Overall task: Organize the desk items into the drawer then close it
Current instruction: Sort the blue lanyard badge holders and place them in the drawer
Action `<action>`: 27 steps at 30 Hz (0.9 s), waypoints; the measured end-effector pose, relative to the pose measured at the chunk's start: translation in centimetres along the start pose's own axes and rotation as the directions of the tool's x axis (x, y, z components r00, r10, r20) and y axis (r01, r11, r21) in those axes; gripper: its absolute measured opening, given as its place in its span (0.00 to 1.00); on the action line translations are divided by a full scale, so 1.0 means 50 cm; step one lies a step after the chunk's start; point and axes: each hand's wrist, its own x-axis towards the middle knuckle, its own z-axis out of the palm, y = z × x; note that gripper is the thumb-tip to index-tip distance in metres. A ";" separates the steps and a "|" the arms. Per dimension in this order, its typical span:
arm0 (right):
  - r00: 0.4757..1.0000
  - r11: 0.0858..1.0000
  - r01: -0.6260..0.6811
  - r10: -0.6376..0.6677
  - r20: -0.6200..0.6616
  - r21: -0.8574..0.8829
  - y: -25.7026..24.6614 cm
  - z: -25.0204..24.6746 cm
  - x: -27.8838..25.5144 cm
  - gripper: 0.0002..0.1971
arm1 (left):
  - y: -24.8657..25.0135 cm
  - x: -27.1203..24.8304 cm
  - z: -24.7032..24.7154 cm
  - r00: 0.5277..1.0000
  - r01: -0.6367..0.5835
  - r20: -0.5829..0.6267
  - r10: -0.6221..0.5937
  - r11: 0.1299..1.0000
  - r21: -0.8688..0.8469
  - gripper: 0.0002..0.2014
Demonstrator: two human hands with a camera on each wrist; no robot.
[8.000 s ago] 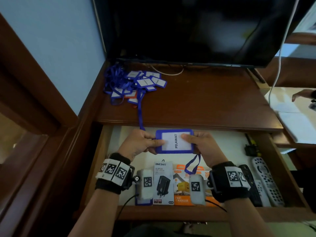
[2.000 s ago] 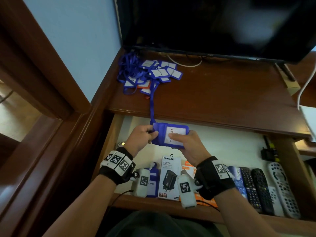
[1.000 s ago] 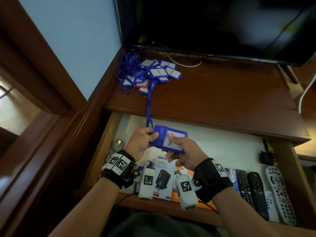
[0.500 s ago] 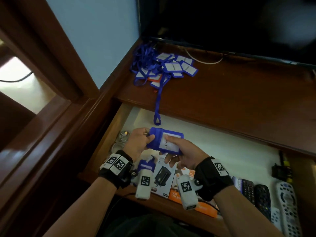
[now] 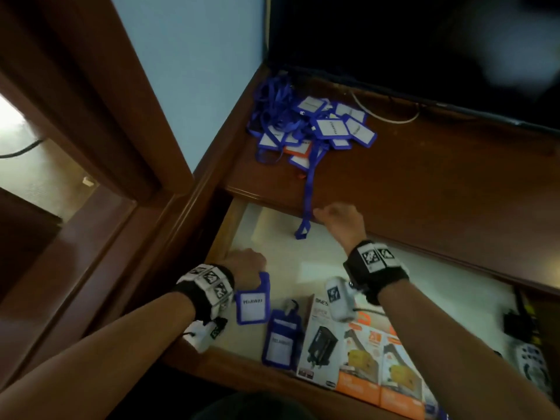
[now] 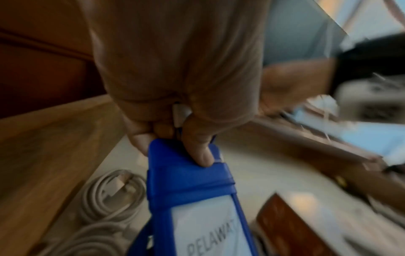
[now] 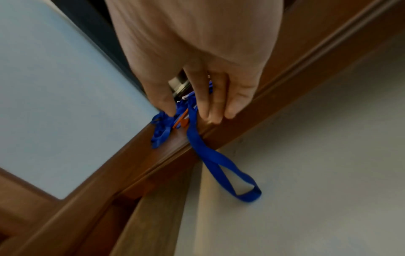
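My left hand pinches the top of a blue "PELAWAT" badge holder low over the front left of the open drawer. In the left wrist view the thumb presses on the badge holder. My right hand is up at the desk's front edge beside a blue lanyard that hangs into the drawer. Its fingers are nearly straight, and the lanyard runs between thumb and fingers. A pile of blue badges lies at the desk's back left.
Another blue badge, a white charger box and orange boxes line the drawer front. Remotes lie at its right. Coiled grey cables sit at its left wall. A dark screen stands behind the desk.
My right hand has let go of the badge holder and risen to the hanging lanyard at the desk edge. The left hand has carried the badge down toward the drawer's front left.
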 end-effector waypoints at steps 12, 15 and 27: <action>0.973 0.963 0.041 -0.100 -0.210 -0.266 -0.033 0.071 0.142 0.11 | 0.013 0.072 0.063 0.949 -0.224 0.256 0.184 0.965 0.138 0.10; 0.960 0.988 0.079 -0.112 -0.257 -0.135 -0.024 0.058 0.126 0.08 | 0.012 0.077 0.083 0.945 -0.216 0.277 0.174 0.968 0.130 0.06; 0.995 0.885 -0.089 0.103 -0.005 0.457 -0.046 -0.030 0.023 0.00 | 0.002 0.086 0.143 0.979 -0.085 0.195 0.066 0.992 0.090 0.10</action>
